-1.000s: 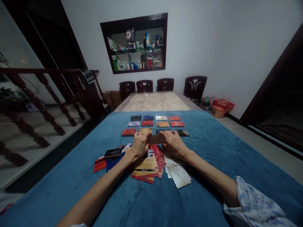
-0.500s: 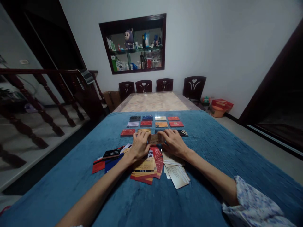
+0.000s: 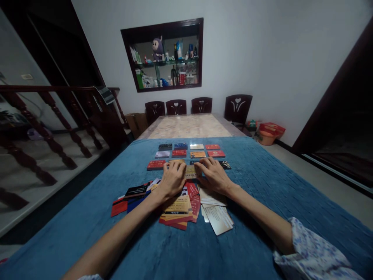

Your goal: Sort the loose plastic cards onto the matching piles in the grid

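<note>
A tan card [image 3: 190,171] is held at its ends by the left hand [image 3: 172,179] and the right hand [image 3: 213,175], and each grip is closed on it. The card is found low on the blue cloth [image 3: 262,182], just past the loose pile of cards [image 3: 177,208]. Neat rows of cards [image 3: 186,150] are laid farther past the pile.

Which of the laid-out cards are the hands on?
The tan card in the nearest row, held at its ends by left hand and right hand; the two farther rows lie untouched.
</note>
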`<state>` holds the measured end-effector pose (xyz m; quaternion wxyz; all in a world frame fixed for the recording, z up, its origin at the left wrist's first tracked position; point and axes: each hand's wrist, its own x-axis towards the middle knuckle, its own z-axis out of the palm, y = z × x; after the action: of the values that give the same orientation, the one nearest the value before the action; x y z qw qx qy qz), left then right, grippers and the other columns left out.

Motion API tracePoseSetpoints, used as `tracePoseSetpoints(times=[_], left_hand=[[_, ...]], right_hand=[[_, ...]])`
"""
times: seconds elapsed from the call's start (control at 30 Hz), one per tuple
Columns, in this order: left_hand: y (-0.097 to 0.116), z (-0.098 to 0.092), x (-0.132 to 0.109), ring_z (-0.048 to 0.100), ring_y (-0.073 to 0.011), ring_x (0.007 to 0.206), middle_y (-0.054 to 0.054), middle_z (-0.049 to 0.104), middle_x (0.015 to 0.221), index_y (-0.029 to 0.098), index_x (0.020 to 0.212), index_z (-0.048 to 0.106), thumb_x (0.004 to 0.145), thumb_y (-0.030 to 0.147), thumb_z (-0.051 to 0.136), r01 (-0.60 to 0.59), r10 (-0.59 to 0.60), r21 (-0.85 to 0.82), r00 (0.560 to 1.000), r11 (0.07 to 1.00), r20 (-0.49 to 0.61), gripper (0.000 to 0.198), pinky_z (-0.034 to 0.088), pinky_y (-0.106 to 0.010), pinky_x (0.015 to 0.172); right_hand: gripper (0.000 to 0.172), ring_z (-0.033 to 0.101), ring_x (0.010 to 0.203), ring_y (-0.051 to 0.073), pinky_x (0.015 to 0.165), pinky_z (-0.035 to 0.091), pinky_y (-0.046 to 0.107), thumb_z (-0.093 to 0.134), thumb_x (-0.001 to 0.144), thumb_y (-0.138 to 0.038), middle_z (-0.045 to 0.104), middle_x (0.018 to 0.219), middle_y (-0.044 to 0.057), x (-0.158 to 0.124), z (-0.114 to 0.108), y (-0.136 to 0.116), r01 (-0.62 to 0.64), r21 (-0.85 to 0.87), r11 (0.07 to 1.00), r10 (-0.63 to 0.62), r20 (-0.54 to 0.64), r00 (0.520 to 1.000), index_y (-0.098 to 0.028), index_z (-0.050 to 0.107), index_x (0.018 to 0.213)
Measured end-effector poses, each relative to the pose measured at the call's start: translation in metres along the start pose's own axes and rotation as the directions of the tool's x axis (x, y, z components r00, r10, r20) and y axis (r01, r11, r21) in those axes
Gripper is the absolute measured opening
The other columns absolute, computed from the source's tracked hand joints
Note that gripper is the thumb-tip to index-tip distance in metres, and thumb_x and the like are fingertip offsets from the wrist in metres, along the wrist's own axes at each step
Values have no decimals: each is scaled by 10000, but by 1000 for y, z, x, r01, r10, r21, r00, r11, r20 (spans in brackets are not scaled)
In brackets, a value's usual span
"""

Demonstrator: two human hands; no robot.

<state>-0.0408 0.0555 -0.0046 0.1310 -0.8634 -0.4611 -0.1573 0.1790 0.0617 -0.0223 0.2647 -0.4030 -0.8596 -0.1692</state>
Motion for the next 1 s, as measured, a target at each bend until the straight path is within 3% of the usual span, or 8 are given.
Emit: tracePoseSetpoints(times=[0.5, 0.77, 1.0], left_hand=[[0, -14, 25, 485, -304, 1134, -122, 630, 1139, 177, 1119, 569, 862, 319, 623, -109, 106, 187, 994, 976, 27, 299, 348, -473, 920], [-5, -11, 51, 468, -311, 1165, -126, 616, 1206, 176, 1145, 563, 864, 317, 620, -163, 144, 211, 984, 964, 104, 320, 341, -506, 941], [-13, -9, 76, 461, -316, 1136, -135, 621, 1153, 172, 1088, 576, 870, 315, 581, -204, 185, 224, 977, 953, 101, 261, 326, -509, 920]], right_hand=[[402, 466, 1039, 271, 833, 376, 362, 667, 821, -297, 596, 1151, 128, 10, -4, 19, -5, -44, 999, 7, 58, 998, -179, 588, 1197], [403, 467, 1072, 284, 845, 379, 380, 657, 834, -339, 584, 1168, 142, 23, -9, 40, -5, -85, 996, 20, 177, 984, -176, 589, 1196], [424, 454, 1082, 301, 855, 360, 385, 659, 831, -353, 572, 1179, 162, 43, -17, 57, 31, -147, 989, 12, 284, 959, -160, 587, 1201]])
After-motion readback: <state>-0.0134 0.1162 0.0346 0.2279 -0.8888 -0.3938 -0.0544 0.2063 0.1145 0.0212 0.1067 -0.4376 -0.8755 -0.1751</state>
